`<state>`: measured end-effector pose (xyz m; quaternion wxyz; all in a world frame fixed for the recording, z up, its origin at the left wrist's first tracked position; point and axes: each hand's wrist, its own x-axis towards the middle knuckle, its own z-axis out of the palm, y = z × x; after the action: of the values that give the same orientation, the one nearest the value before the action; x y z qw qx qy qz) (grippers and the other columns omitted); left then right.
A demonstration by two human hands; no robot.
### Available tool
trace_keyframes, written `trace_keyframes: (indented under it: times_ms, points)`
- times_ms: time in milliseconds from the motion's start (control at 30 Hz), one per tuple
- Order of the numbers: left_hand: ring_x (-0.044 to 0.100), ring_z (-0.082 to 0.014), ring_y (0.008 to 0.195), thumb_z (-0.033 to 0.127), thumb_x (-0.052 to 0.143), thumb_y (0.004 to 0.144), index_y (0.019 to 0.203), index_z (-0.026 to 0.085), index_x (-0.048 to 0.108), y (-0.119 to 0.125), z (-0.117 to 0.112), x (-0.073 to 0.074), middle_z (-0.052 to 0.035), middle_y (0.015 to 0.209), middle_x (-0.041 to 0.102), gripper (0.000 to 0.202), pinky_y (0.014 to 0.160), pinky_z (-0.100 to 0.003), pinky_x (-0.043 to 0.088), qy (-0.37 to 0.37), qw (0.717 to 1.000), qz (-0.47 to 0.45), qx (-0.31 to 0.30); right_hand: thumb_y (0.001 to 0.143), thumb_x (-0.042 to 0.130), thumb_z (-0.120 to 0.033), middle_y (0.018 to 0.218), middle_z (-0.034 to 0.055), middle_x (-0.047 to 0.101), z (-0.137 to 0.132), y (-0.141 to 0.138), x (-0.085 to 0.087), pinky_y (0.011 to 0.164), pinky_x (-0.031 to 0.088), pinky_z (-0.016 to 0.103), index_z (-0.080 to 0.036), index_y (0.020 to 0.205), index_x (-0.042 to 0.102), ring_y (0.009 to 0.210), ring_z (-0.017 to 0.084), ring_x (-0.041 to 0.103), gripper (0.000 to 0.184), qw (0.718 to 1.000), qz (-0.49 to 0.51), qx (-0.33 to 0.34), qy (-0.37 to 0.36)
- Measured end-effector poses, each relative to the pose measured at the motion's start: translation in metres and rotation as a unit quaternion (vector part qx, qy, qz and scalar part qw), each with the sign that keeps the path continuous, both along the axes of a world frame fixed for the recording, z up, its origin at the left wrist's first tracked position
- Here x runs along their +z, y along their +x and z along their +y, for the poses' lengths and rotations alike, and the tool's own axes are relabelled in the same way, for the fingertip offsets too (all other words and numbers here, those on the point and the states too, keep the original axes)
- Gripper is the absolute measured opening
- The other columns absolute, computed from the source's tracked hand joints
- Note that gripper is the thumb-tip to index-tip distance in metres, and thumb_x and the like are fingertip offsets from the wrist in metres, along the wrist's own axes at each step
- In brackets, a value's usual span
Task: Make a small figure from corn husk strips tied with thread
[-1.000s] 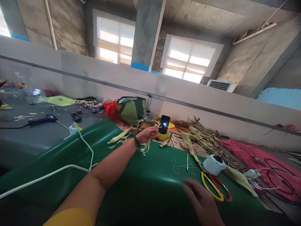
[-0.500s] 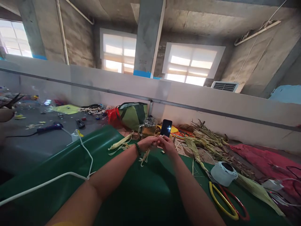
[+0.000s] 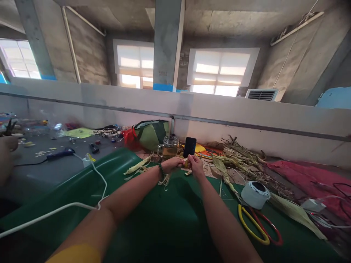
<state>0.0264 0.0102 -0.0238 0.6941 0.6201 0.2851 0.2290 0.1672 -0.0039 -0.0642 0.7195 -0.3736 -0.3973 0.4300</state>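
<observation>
My left hand and my right hand are close together above the green mat. Between their pinched fingertips runs a short pale strip of corn husk. More husk strips hang or lie below my left wrist, which wears a dark green bead bracelet. Dried husks lie to the left of my hands. Just beyond the fingers a phone stands upright, with a glass mug of amber liquid beside it.
At right lie scissors with yellow and red handles, a white roll, a husk pile and red cloth. A white cable crosses the mat. Another person's hand holds a dark tool at far left.
My hands have moved slightly apart, and the pale husk strip now shows between the fingertips. The whole view has shifted a little. At far left, the other person's hand has moved lower.
</observation>
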Motion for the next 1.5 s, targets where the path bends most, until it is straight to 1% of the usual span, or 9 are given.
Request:
trace_keyframes:
  times_ms: [133, 233, 367, 500, 733, 1000, 1167, 1300, 1500]
  points:
    - [0.016, -0.0035, 0.034, 0.018, 0.049, 0.084, 0.065, 0.014, 0.047, 0.010, 0.007, 0.014, 0.0093, 0.043, 0.026, 0.019, 0.038, -0.018, 0.008, -0.026, 1.000, -0.009, -0.013, 0.055, 0.077, -0.050, 0.049, -0.0084, 0.045, 0.000, 0.013, 0.009, 0.040, 0.030, 0.017, -0.019, 0.062, 0.048, 0.041, 0.003, 0.036, 0.043, 0.999, 0.037, 0.006, 0.009]
    - [0.020, -0.0043, 0.036, 0.020, 0.047, 0.086, 0.066, 0.015, 0.045, 0.017, 0.008, 0.018, 0.0094, 0.045, 0.025, 0.020, 0.040, -0.017, 0.018, -0.048, 0.998, -0.041, -0.017, 0.062, 0.071, -0.055, 0.051, -0.0066, 0.047, -0.006, 0.022, 0.017, 0.042, 0.033, 0.017, -0.019, 0.065, 0.051, 0.042, 0.004, 0.037, 0.041, 0.999, 0.032, 0.041, 0.001]
    - [0.036, -0.0054, 0.045, 0.024, 0.056, 0.084, 0.067, 0.016, 0.043, 0.023, 0.004, 0.008, 0.0063, 0.051, 0.037, 0.023, 0.052, -0.018, 0.035, -0.057, 0.994, -0.090, -0.034, 0.054, 0.078, -0.051, 0.049, -0.0035, 0.049, -0.016, 0.022, 0.021, 0.039, 0.030, 0.019, -0.017, 0.062, 0.056, 0.041, 0.005, 0.038, 0.041, 0.992, -0.034, 0.115, -0.025]
    - [0.022, -0.0036, 0.040, 0.025, 0.057, 0.084, 0.063, 0.016, 0.040, 0.019, 0.003, -0.005, 0.0083, 0.049, 0.027, 0.028, 0.042, -0.017, 0.020, -0.062, 0.991, -0.093, -0.072, 0.042, 0.085, -0.047, 0.051, -0.0029, 0.052, -0.017, 0.018, 0.016, 0.038, 0.025, 0.020, -0.015, 0.064, 0.062, 0.041, 0.004, 0.033, 0.045, 0.986, -0.094, 0.133, -0.033]
    - [0.008, -0.0050, 0.038, 0.020, 0.038, 0.090, 0.068, 0.016, 0.043, 0.012, 0.014, -0.009, 0.0101, 0.048, 0.015, 0.023, 0.038, -0.018, 0.006, -0.070, 0.994, -0.040, -0.076, 0.049, 0.078, -0.058, 0.048, -0.0041, 0.049, -0.012, 0.016, 0.010, 0.043, 0.026, 0.022, -0.017, 0.055, 0.056, 0.042, 0.006, 0.033, 0.047, 0.986, -0.145, 0.074, -0.018]
    - [0.019, -0.0032, 0.040, 0.019, 0.054, 0.082, 0.063, 0.013, 0.047, 0.017, 0.014, -0.015, 0.0079, 0.047, 0.030, 0.022, 0.041, -0.017, 0.011, 0.008, 0.999, -0.032, -0.004, 0.053, 0.076, -0.049, 0.046, -0.0049, 0.048, -0.013, 0.015, 0.010, 0.045, 0.030, 0.023, -0.018, 0.055, 0.055, 0.044, 0.007, 0.039, 0.038, 0.984, -0.172, 0.038, -0.006]
    - [0.023, -0.0030, 0.041, 0.021, 0.058, 0.079, 0.054, 0.013, 0.046, 0.021, 0.007, -0.012, 0.0078, 0.044, 0.030, 0.029, 0.043, -0.018, 0.016, 0.063, 0.997, -0.037, 0.034, 0.054, 0.074, -0.038, 0.046, -0.0046, 0.051, -0.009, 0.015, 0.006, 0.042, 0.030, 0.021, -0.017, 0.057, 0.055, 0.041, 0.006, 0.039, 0.029, 0.991, -0.132, 0.017, -0.011]
    - [0.021, -0.0029, 0.038, 0.023, 0.059, 0.080, 0.054, 0.013, 0.046, 0.024, 0.001, -0.009, 0.0083, 0.041, 0.029, 0.031, 0.042, -0.019, 0.013, 0.081, 0.995, -0.034, 0.050, 0.052, 0.073, -0.031, 0.045, -0.0052, 0.049, -0.006, 0.014, 0.005, 0.039, 0.030, 0.019, -0.017, 0.056, 0.055, 0.039, 0.005, 0.038, 0.024, 0.997, -0.081, -0.011, -0.017]
    - [0.016, -0.0025, 0.036, 0.023, 0.051, 0.086, 0.062, 0.015, 0.046, 0.021, -0.010, 0.002, 0.0104, 0.042, 0.022, 0.026, 0.040, -0.017, 0.010, 0.063, 0.995, -0.069, 0.044, 0.059, 0.071, -0.033, 0.049, -0.0085, 0.046, -0.009, 0.041, 0.020, 0.040, 0.033, 0.016, -0.019, 0.060, 0.047, 0.041, 0.003, 0.037, 0.028, 0.989, 0.018, -0.148, 0.014]
